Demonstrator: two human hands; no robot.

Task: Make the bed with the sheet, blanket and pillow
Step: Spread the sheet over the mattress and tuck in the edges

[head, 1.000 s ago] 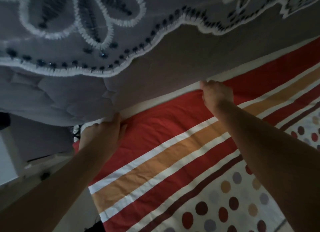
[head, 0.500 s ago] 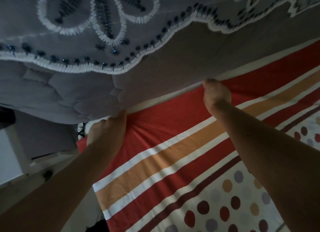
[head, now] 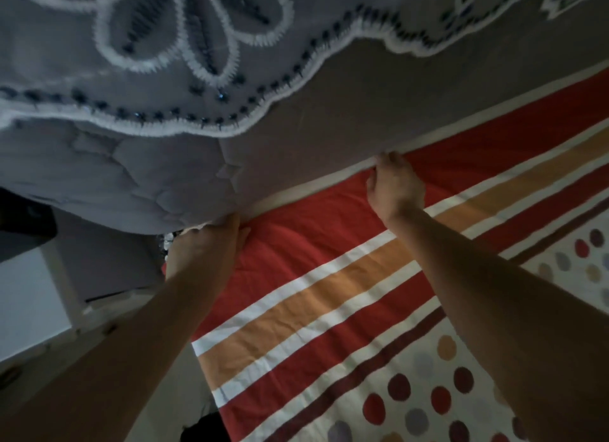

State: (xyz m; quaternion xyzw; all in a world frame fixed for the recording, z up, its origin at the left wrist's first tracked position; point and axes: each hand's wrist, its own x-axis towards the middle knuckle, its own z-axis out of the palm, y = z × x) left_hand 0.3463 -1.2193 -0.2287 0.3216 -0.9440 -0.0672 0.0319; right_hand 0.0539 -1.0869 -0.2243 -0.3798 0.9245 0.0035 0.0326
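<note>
A grey quilted blanket [head: 296,118] with white embroidered flowers and dark beads fills the top of the view, lifted above the bed. Under it lies a sheet [head: 329,310] with red, orange and white stripes and a dotted white field at the lower right. My left hand [head: 204,247] grips the blanket's lower edge at the bed's left corner. My right hand [head: 395,188] pinches the same edge further right, fingers curled on the hem where it meets the sheet's cream border. No pillow is in view.
Left of the bed stands a white piece of furniture [head: 29,293] on a pale floor [head: 49,369]. A dark object [head: 204,428] lies on the floor at the bed's lower left edge. The bed's left edge runs diagonally down past my left forearm.
Both hands have stayed on the blanket's edge. The blanket has shifted slightly to the right and its edge has dropped a little toward the sheet.
</note>
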